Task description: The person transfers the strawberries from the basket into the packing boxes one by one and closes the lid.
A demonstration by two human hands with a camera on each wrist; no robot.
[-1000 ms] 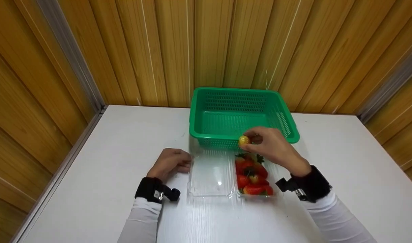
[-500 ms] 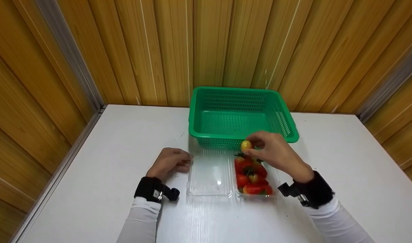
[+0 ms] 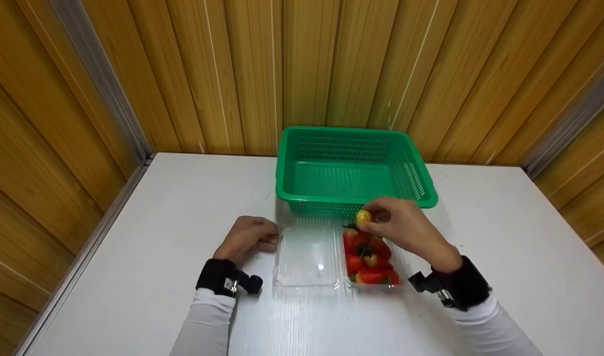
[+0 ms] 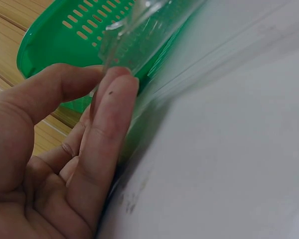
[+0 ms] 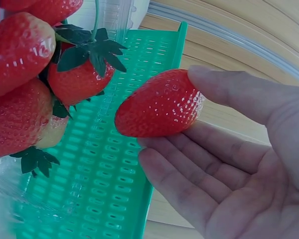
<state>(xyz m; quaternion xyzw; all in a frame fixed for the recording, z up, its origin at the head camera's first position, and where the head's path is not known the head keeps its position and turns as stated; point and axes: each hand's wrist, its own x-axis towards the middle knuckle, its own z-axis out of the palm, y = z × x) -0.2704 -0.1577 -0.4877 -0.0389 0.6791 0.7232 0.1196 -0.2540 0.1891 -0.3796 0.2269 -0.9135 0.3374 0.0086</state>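
Between thumb and fingers, my right hand (image 3: 406,226) pinches a strawberry (image 5: 159,104). It is held just above the far end of a clear plastic box (image 3: 351,286) with several red strawberries (image 3: 376,274) lying in it. In the head view a pale yellow side of the held fruit shows; the right wrist view shows its red side. The box's hinged lid (image 3: 307,257) lies opened out to the left. My left hand (image 3: 250,237) pinches the lid's left edge, with thumb and finger (image 4: 107,119) meeting at the plastic in the left wrist view.
A green perforated basket (image 3: 351,129) stands right behind the box, at the back of the white table (image 3: 198,193). Wood-look panels (image 3: 307,64) rise behind and on both sides of the table.
My right hand has come down and slightly toward me with the strawberry, from the basket's front rim to over the box. My left hand has stayed at the lid.
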